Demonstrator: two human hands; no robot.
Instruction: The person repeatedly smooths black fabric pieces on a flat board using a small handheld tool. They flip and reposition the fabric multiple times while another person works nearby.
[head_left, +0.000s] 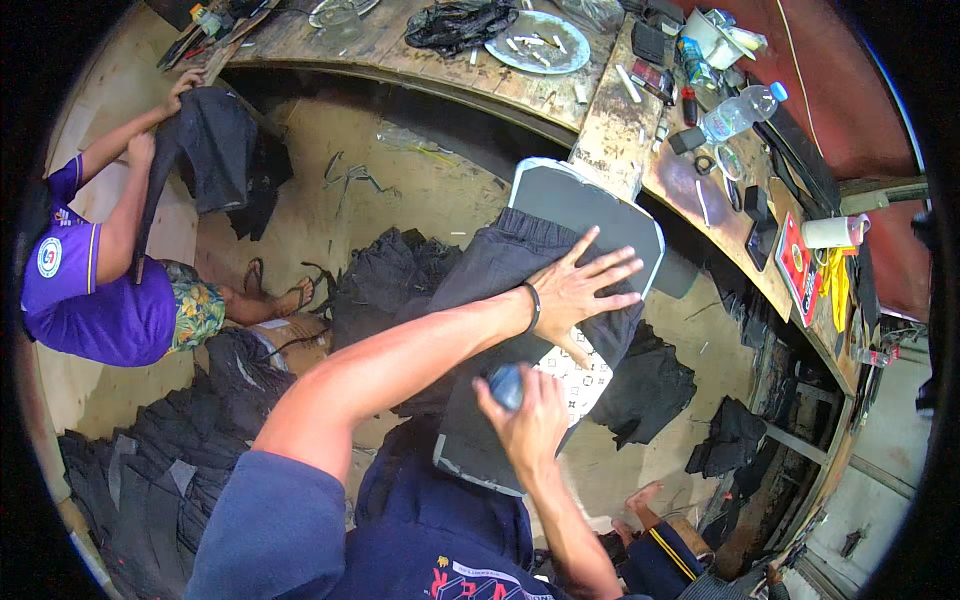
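A dark garment with a gathered elastic waistband (pixel 545 228) is pulled over a long dark board (pixel 585 196) with a pale edge. My left hand (pixel 580 285) lies on the garment near the waistband, fingers spread wide, a black band at its wrist. Below that palm sits a white piece with small dark motifs (pixel 588 385); my left thumb reaches its upper edge. My right hand (pixel 535 415) is closed round a dark blue rounded object (pixel 506 386), just left of the white piece. What kind of object it is cannot be made out.
A wooden workbench (pixel 410 62) curves round the far and right sides, holding a plate with white sticks (pixel 540 62) and a plastic bottle (pixel 735 115). At left a co-worker in purple (pixel 110 300) handles dark cloth (pixel 215 145). Dark garments (pixel 180 470) pile on the floor.
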